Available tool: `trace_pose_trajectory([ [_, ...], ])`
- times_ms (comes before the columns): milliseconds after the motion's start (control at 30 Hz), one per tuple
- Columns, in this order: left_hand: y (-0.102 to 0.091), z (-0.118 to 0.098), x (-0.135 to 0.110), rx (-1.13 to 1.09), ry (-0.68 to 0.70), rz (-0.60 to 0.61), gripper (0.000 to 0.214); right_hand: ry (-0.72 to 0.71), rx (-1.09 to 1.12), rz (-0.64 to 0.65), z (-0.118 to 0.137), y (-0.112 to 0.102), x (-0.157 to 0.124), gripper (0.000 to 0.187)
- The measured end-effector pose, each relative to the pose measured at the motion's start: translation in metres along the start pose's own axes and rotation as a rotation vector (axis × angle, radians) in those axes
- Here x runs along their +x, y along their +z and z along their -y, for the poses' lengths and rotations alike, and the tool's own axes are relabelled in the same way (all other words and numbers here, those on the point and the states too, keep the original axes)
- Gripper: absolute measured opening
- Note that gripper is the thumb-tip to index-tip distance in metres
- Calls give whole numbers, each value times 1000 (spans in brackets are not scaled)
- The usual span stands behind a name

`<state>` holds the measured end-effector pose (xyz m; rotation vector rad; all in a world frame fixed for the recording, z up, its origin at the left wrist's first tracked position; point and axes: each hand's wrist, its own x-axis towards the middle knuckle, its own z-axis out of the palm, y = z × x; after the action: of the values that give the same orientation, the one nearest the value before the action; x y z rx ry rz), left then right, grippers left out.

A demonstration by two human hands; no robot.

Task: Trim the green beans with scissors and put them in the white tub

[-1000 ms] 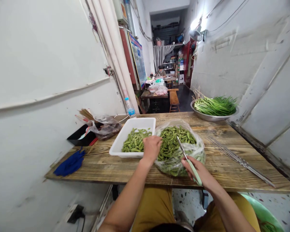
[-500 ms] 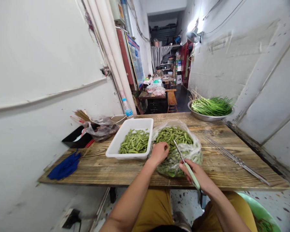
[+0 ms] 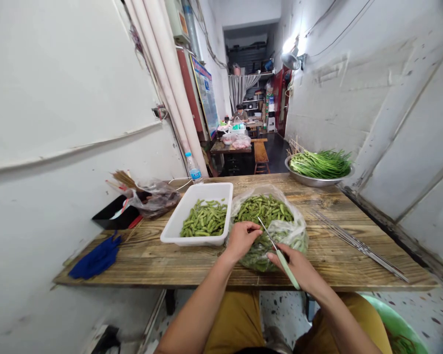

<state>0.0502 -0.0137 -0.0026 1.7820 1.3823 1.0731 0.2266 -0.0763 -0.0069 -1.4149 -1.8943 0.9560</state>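
While my right hand (image 3: 297, 265) is closed around the green-handled scissors (image 3: 288, 270), their blades (image 3: 267, 231) slant up and to the left over the open bag (image 3: 299, 227). My left hand (image 3: 242, 239) is at the bag's left side, thumb and fingers drawn close together beside the blades; I cannot tell whether a pod is pinched between them. Green pods (image 3: 260, 206) fill the bag, which sits on the wooden table (image 3: 335, 268) before me. Just left of it, the white tub (image 3: 169, 235) holds more pods. Metal skewers (image 3: 362, 247) lie to the right, and beyond them a steel bowl (image 3: 313, 182) holds long greens (image 3: 321, 163).
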Motion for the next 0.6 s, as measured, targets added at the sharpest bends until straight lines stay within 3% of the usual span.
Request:
trace_pose_trajectory([
  [133, -3, -6, -3, 146, 155, -19, 14, -2, -39, -14, 0, 0, -1, 32],
  [333, -6, -7, -2, 116, 209, -23, 12, 3, -43, -53, -8, 3, 2, 29],
  [467, -4, -2, 4, -151, 22, -137, 11, 15, 51, -45, -9, 4, 2, 31],
  [600, -4, -3, 5, -670, -249, -15, 17, 122, 346, 98, -5, 8, -3, 36],
])
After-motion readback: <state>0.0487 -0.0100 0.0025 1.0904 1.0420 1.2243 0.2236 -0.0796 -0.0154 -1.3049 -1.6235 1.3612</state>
